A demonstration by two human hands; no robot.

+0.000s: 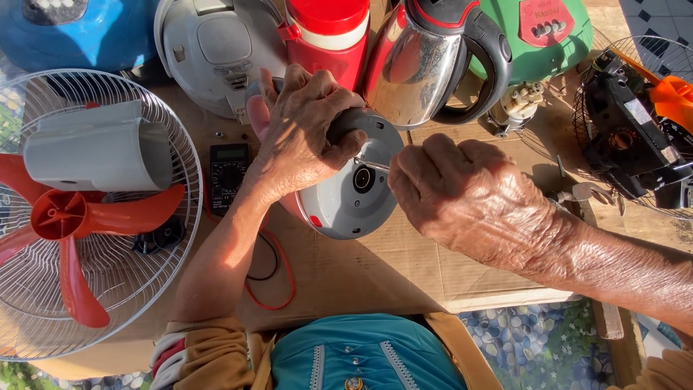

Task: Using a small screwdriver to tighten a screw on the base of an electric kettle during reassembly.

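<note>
Fingers of the left hand [299, 133] clench the upturned kettle [350, 195] at frame centre; the right hand [462, 198] grips a screwdriver [372, 165] touching its base.

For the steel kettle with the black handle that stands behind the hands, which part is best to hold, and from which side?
Probably the black loop handle of the steel kettle, approached from the right. The loop stands out on that side with an open gap for fingers, while the red flask crowds the kettle's left and the polished body looks slippery.
</note>
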